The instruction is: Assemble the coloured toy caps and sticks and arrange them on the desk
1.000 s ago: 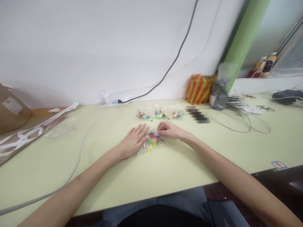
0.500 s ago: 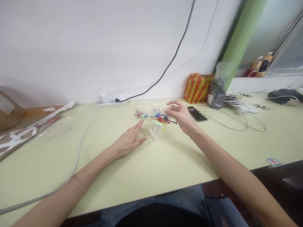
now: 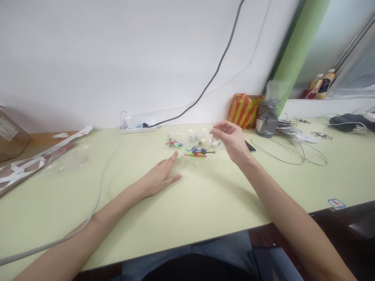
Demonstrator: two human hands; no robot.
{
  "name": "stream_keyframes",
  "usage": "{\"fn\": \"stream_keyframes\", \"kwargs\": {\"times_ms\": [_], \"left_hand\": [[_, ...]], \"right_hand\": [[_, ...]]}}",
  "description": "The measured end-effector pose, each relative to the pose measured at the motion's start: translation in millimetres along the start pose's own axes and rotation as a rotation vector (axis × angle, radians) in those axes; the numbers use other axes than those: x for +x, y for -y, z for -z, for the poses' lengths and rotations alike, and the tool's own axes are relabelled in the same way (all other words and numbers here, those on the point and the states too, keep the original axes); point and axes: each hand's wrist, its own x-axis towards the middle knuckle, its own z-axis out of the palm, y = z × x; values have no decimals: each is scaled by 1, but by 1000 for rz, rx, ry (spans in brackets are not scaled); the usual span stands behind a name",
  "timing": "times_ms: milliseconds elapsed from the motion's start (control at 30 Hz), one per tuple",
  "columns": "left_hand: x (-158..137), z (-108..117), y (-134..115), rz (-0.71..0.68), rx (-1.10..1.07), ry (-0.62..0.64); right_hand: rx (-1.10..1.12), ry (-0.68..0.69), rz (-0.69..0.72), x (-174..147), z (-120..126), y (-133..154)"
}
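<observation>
My left hand (image 3: 161, 175) lies flat on the table, fingers stretched out and thumb apart. Just beyond its fingertips is a clear packet (image 3: 175, 143) with small red, green and dark plastic pieces. My right hand (image 3: 231, 139) is raised above the table, thumb and forefinger pinched on a clear plastic packet (image 3: 216, 143) with little coloured bits. Between the hands lie arrow-shaped plastic pieces: a red one (image 3: 195, 155) and a dark one (image 3: 208, 152), with blue and yellow parts among them. More clear wrapping lies around these pieces; its edges are hard to make out.
Behind my right hand a phone (image 3: 250, 146) is partly hidden. A striped bag (image 3: 243, 111) and a grey bag (image 3: 267, 117) stand by the wall. A power strip (image 3: 138, 128) lies at the back. One grey cable (image 3: 98, 195) crosses my left forearm. Clear wrapping (image 3: 70, 158) lies at left.
My right hand has moved a little to the right with its fingers drawn together, and a clear packet shows at its fingertips. The arrow-shaped pieces have shifted slightly. My left hand stays flat.
</observation>
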Motion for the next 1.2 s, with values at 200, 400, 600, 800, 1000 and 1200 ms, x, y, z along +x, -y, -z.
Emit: {"fn": "stream_keyframes", "kwargs": {"times_ms": [200, 400, 600, 800, 1000, 1200], "left_hand": [[2, 3, -5, 30, -17, 16], [2, 5, -11, 2, -49, -40], [13, 3, 0, 45, -34, -175], [33, -3, 6, -4, 36, -102], [37, -4, -2, -35, 23, -94], [57, -1, -9, 30, -61, -58]], "right_hand": [[160, -36, -32, 7, 13, 9], [271, -124, -91, 13, 21, 2], [315, -214, -198, 10, 10, -28], [282, -187, -284, 0, -3, -37], [284, -166, -277, -4, -7, -32], [330, -166, -270, -3, -6, -28]]}}
